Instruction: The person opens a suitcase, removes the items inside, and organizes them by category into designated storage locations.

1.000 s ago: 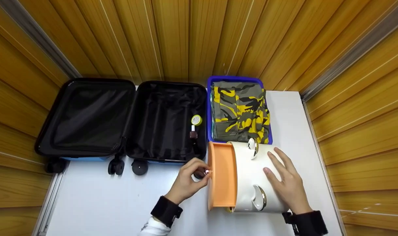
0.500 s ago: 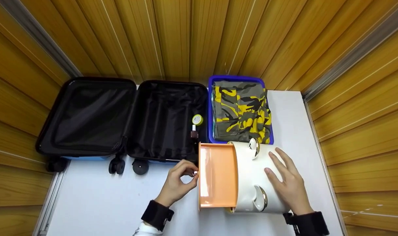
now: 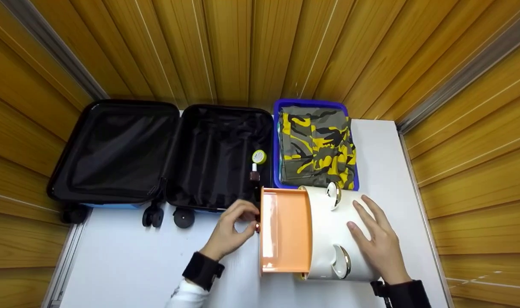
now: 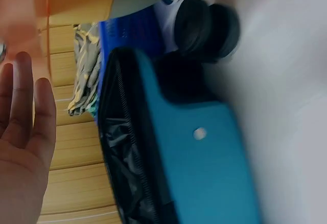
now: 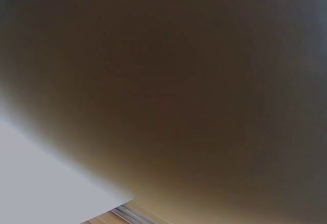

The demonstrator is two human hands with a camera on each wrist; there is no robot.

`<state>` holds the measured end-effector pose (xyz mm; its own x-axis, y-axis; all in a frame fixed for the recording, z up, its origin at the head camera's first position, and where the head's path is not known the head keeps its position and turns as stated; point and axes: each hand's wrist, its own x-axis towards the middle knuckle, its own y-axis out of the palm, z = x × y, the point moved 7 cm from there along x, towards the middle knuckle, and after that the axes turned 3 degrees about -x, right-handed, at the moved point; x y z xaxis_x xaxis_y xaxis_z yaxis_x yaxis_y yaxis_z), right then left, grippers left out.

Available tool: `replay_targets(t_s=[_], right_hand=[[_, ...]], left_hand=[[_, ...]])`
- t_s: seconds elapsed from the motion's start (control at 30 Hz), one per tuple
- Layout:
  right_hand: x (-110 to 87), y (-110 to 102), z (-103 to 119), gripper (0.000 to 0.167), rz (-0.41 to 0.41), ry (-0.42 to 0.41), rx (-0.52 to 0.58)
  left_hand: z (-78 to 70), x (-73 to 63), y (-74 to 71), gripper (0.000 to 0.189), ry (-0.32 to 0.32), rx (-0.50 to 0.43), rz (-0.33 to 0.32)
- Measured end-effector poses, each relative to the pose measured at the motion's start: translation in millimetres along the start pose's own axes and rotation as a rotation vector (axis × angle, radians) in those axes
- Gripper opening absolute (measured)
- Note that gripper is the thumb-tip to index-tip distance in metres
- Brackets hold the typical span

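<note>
A white storage box (image 3: 328, 231) with two gold-edged ears lies on the table, its orange drawer (image 3: 287, 231) pulled out toward the left. My left hand (image 3: 230, 231) is at the drawer front, thumb and fingers parted around its small shiny knob (image 3: 257, 227). In the left wrist view the fingers (image 4: 45, 112) of that hand stretch up beside the orange drawer front. Spread fingers of my right hand (image 3: 377, 244) rest on top of the white box. The right wrist view is mostly blocked by a dark blur.
An open black-lined suitcase (image 3: 217, 158) lies behind at left, holding a small yellow-green round tub (image 3: 259, 157) and a dark bottle with a white cap (image 3: 254, 174). A blue tray (image 3: 276, 141) with folded camouflage cloth (image 3: 317, 145) stands behind the box. Wooden panels (image 3: 247, 51) surround the table.
The drawer has slid further out to the left, with my left hand pinching the knob. Now the left fingers have loosened from the knob. My right hand has stayed on the box.
</note>
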<state>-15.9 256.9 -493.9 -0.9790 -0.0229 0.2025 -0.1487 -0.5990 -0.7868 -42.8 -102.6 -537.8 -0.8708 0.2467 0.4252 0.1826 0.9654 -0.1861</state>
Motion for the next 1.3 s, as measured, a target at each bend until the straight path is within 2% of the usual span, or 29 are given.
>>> replay_targets(t_s=[0.13,0.27,0.37,0.47,0.57,0.67,0.77,0.83,1.0,1.17,1.23,1.3], right_hand=[[0.4,0.9,0.0,0.058,0.001,0.002,0.010],[0.2,0.7,-0.5,0.060,0.004,-0.010,0.004],[-0.2,0.3,-0.8,0.060,0.001,-0.012,0.002],[-0.8,-0.3,-0.7,0.060,-0.003,-0.011,0.000],[-0.9,-0.4,-0.4,0.060,-0.003,-0.012,-0.003],[-0.6,-0.3,-0.1,0.060,-0.004,-0.011,-0.003],[-0.2,0.0,0.8,0.061,-0.004,-0.019,-0.003],[-0.1,0.4,1.4,0.061,-0.004,-0.023,-0.005],[-0.4,1.7,2.0,0.061,-0.003,-0.021,0.005],[-0.4,2.3,1.7,0.060,-0.001,-0.016,0.008],[-0.2,1.3,1.5,0.061,-0.005,-0.021,0.006],[0.1,0.2,0.7,0.061,-0.007,-0.018,0.006]], left_hand=[[9.8,34.1,-14.3,0.023,-0.008,0.095,0.029],[31.0,76.8,-23.4,0.020,-0.082,0.333,0.084],[52.9,104.9,-20.6,0.021,-0.156,0.529,0.176],[77.2,122.0,-9.1,0.022,-0.240,0.686,0.300],[101.8,126.2,6.5,0.022,-0.360,0.810,0.424],[125.3,121.1,21.0,0.026,-0.526,0.905,0.514],[143.7,112.5,32.3,0.033,-0.698,0.945,0.552],[151.0,109.8,38.6,0.031,-0.763,0.956,0.544],[160.6,108.5,47.8,0.026,-0.795,0.966,0.485],[165.5,107.6,44.1,0.025,-0.833,0.910,0.432],[163.9,107.7,42.2,0.023,-0.841,0.883,0.441],[161.5,108.5,41.1,0.025,-0.858,0.854,0.483]])
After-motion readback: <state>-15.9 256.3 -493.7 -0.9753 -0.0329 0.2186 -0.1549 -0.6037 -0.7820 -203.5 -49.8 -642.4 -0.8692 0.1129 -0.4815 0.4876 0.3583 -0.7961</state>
